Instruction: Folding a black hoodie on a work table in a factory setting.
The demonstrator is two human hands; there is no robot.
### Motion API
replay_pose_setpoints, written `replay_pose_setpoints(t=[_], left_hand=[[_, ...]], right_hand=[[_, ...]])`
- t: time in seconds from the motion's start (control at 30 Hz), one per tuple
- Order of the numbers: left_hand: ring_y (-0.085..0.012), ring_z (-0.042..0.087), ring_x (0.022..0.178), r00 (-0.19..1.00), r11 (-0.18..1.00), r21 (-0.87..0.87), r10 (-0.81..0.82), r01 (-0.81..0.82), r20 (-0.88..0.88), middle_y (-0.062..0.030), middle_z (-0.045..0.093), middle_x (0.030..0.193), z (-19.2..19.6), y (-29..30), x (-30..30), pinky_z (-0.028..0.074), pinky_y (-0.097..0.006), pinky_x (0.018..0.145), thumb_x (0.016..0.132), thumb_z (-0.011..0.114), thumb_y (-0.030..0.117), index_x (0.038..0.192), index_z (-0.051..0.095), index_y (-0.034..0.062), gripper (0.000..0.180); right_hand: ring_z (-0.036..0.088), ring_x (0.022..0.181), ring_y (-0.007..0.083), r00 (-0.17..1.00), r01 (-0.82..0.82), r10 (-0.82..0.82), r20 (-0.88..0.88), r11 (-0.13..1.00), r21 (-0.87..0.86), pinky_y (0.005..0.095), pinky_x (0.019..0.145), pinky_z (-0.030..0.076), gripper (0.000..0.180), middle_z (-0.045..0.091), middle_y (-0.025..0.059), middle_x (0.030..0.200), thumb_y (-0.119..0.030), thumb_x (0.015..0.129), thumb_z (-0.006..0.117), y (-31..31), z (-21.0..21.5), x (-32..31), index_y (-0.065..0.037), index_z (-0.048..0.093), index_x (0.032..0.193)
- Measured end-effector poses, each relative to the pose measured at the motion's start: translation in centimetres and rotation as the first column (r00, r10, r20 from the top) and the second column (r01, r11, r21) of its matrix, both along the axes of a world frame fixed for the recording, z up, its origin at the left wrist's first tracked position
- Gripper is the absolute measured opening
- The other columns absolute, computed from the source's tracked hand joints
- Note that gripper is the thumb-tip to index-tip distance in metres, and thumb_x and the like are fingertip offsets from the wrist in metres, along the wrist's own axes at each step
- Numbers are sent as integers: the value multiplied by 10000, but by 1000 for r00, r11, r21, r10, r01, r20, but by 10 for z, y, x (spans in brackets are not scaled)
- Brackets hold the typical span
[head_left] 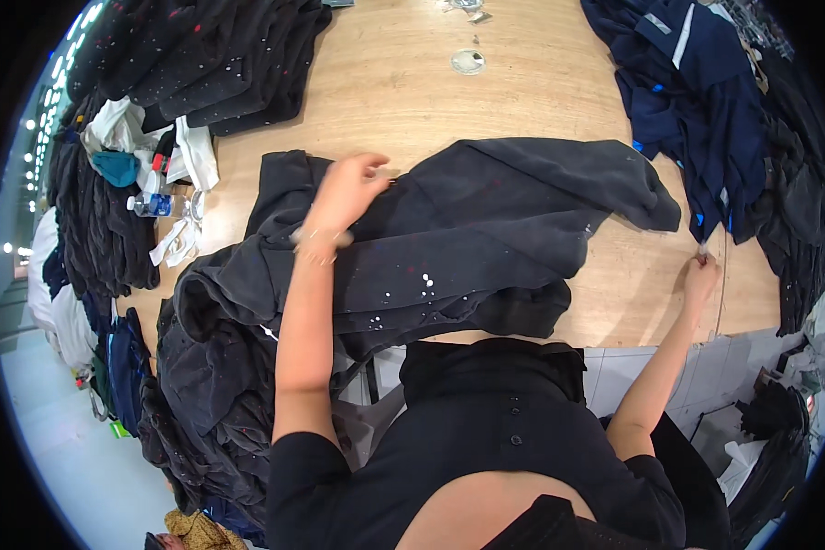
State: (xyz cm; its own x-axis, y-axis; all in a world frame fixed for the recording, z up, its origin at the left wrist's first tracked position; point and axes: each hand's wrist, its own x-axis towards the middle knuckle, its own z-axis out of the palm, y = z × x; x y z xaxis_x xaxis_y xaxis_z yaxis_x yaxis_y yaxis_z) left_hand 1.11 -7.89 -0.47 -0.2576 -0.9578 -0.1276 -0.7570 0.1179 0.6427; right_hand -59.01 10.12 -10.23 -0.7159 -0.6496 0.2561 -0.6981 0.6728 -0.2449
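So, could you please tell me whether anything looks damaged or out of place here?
The white spots on the central dark garment look like paint splashes, but the dark pile at upper left is speckled too, so they may be deliberate.

You have two hands, one left hand (348, 191) and one right hand (703, 273), one table (394, 92), one dark stack (211, 55) upper left, one bottle (156, 205) at left, one round disc (467, 61) top centre.

Prob. garment wkshp: dk clothes (202, 69) stacked on lg wood tbl (385, 82).
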Motion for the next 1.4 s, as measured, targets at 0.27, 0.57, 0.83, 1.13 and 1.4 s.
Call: replay_pose_setpoints(t=[0.27, 0.57, 0.83, 1.13, 1.4], left_hand=[[-33, 431, 567, 996, 773, 631, -84, 63, 3, 68, 525, 673, 0, -48, -19, 384, -195, 500, 850, 675, 301, 977, 659, 46, 285], [23, 355, 489, 945, 885, 457, 74, 84, -317, 132, 470, 668, 93, -70, -23, 210, -144, 424, 847, 666, 236, 881, 633, 145, 103], [-17, 526, 807, 583, 940, -29, 185, -339, -791, 60, 617, 990, 174, -20, 69, 386, -206, 655, 916, 581, 142, 1230, 551, 66, 324], [-128, 579, 957, 371, 796, 462, 596, -392, -712, -47, 587, 1018, -34, 72, 126, 508, -323, 885, 896, 559, 8, 1158, 496, 12, 270], [-129, 622, 914, 314, 843, 448, 530, -298, -788, -65, 633, 1037, -45, 61, 131, 489, -299, 930, 912, 553, 21, 1136, 512, 27, 228]], right_hand=[[613, 900, 250, 825, -262, 308, 474, 951, -162, 342, 810, 471, 313, 634, 145, 965, -188, 832, 605, -7, 84, 134, 5, 616, 1077], [571, 724, 159, 666, -345, 581, 469, 797, -497, 285, 686, 460, 292, 609, 83, 772, -93, 732, 596, -28, 88, 203, 34, 610, 994], [542, 782, 67, 840, -242, 542, 17, 404, -882, 193, 730, 427, 184, 625, 6, 885, 11, 818, 558, -83, 216, 110, -29, 671, 957], [585, 910, 178, 574, -419, 636, 515, 769, -483, 264, 833, 447, 365, 615, 64, 923, 67, 731, 508, -26, 37, 118, -11, 640, 1062], [572, 807, 96, 373, -54, 523, 766, 837, -545, 218, 731, 445, 172, 628, 46, 918, -106, 885, 587, -57, 22, 114, 1, 634, 1010]])
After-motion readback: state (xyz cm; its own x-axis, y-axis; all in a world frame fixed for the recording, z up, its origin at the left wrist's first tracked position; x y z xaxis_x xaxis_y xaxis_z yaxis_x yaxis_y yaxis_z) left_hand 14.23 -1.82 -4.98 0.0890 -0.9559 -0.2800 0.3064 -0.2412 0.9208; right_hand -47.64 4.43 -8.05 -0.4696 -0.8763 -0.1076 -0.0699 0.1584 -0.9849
